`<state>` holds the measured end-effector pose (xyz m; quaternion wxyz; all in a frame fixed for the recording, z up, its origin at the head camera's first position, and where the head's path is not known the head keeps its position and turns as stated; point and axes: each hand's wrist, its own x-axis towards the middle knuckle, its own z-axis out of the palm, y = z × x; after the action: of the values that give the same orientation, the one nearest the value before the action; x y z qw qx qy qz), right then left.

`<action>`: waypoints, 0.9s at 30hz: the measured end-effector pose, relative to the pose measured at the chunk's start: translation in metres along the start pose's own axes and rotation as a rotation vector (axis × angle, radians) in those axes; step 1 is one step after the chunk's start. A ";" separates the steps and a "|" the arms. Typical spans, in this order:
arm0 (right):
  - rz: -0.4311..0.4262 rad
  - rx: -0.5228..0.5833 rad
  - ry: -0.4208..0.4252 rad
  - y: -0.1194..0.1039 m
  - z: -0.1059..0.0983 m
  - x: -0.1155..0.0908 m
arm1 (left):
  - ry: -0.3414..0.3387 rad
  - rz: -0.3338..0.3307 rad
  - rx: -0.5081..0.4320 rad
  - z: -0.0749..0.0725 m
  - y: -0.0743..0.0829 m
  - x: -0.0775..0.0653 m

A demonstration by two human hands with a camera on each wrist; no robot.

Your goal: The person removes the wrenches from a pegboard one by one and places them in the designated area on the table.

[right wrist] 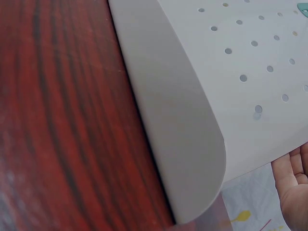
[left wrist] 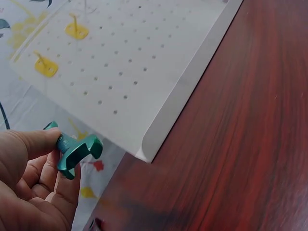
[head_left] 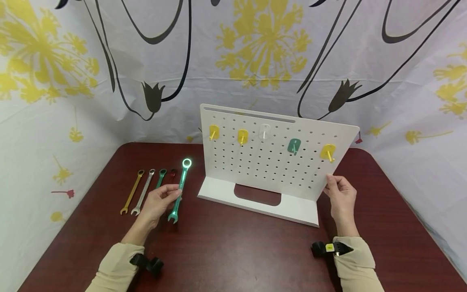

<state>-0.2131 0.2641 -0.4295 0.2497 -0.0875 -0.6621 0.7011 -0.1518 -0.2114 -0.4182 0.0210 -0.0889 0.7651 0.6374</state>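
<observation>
In the head view my left hand (head_left: pixel 158 202) pinches a shiny teal combination wrench (head_left: pixel 183 174) between thumb and fingers, ring end up and open end down. The left wrist view shows the open jaw end of this wrench (left wrist: pixel 79 153) close by, beyond the thumb. A white pegboard stand (head_left: pixel 262 162) stands upright on the table, angled. Its panel bears several hooks: yellow hooks (head_left: pixel 242 137), a clear hook (head_left: pixel 264 132) and a green hook (head_left: pixel 294 146). At the panel's right edge my right hand (head_left: pixel 342 198) grips the board; some fingers are hidden behind it.
On the dark red table (head_left: pixel 233 251), left of the left hand, lie a gold wrench (head_left: pixel 132 192) and a silver wrench (head_left: pixel 144 192). A green wrench (head_left: pixel 161 177) and a small red item (head_left: pixel 173 173) are partly hidden by that hand. Behind hangs a patterned curtain (head_left: pixel 204 48).
</observation>
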 end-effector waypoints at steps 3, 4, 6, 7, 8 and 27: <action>-0.004 0.000 -0.003 0.001 0.000 0.000 | 0.008 0.001 0.037 -0.007 -0.001 0.001; -0.007 0.000 -0.005 0.001 0.000 0.000 | 0.012 0.005 0.043 -0.010 -0.002 0.002; -0.010 -0.005 -0.008 0.002 0.000 0.000 | 0.019 0.010 0.055 -0.015 -0.002 0.004; -0.008 -0.005 -0.008 0.002 0.000 0.000 | 0.025 0.013 0.061 -0.017 -0.003 0.004; -0.003 0.002 -0.006 0.002 0.000 0.001 | 0.029 0.014 0.062 -0.020 -0.003 0.005; 0.022 0.038 0.009 0.000 0.001 0.002 | 0.150 -0.025 0.207 -0.062 -0.012 0.014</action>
<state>-0.2158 0.2641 -0.4286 0.2468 -0.0932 -0.6465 0.7158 -0.1584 -0.2754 -0.4201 -0.0194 -0.1433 0.8250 0.5463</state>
